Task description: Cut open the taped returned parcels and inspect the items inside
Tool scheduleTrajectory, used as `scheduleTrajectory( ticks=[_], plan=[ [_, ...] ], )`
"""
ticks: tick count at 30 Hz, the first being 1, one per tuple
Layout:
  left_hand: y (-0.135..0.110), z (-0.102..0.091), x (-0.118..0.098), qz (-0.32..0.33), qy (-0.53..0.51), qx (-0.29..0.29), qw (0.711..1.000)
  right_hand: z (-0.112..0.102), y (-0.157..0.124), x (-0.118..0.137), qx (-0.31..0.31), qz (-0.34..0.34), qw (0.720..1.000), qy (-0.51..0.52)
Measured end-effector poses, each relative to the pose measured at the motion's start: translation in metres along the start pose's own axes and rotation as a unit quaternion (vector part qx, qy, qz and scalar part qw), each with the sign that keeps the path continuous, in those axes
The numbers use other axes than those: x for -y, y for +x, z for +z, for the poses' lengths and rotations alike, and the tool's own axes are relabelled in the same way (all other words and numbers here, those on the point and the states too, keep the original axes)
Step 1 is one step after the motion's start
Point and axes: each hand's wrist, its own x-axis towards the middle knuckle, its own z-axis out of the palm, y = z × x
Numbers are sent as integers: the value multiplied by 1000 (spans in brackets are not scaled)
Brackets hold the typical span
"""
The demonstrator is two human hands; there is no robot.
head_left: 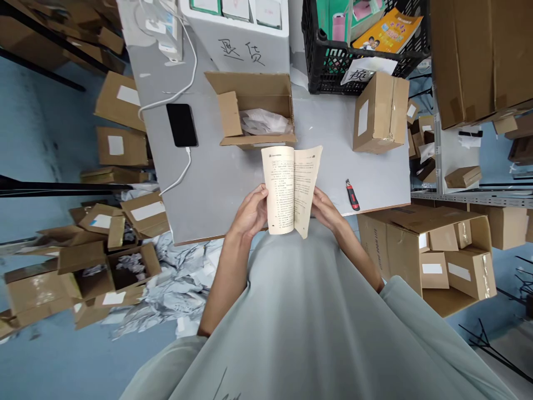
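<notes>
- The left hand [250, 214] and right hand [327, 211] held a booklet [291, 189] open, fingers clamped on its lower edges; its print was too small to read.
- Beyond the fingertips sat an open carton [250, 86], and behind it a white bin [270, 53] handwritten "退货".
- Just right of the right fingers lay a red utility knife [352, 194].

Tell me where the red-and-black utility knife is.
In the head view, the red-and-black utility knife lies on the grey table near its front edge, right of the open paper booklet and the right hand.
</notes>
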Motion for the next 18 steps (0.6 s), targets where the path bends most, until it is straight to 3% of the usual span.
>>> scheduleTrajectory(
  ticks=[5,10,14,18],
  plan=[
    [-6,30,4,0,60,58,997,3,6,-8,34,-20,999,28],
    [-14,43,1,30,104,75,991,-1,8,-20,-36,-3,999,33],
    [-16,43,0,4,113,47,992,-5,11,-26,-121,-3,993,-4],
    [-12,41,2,63,125,-21,990,-15,8,-22,-165,-25,985,-50]
  ],
)
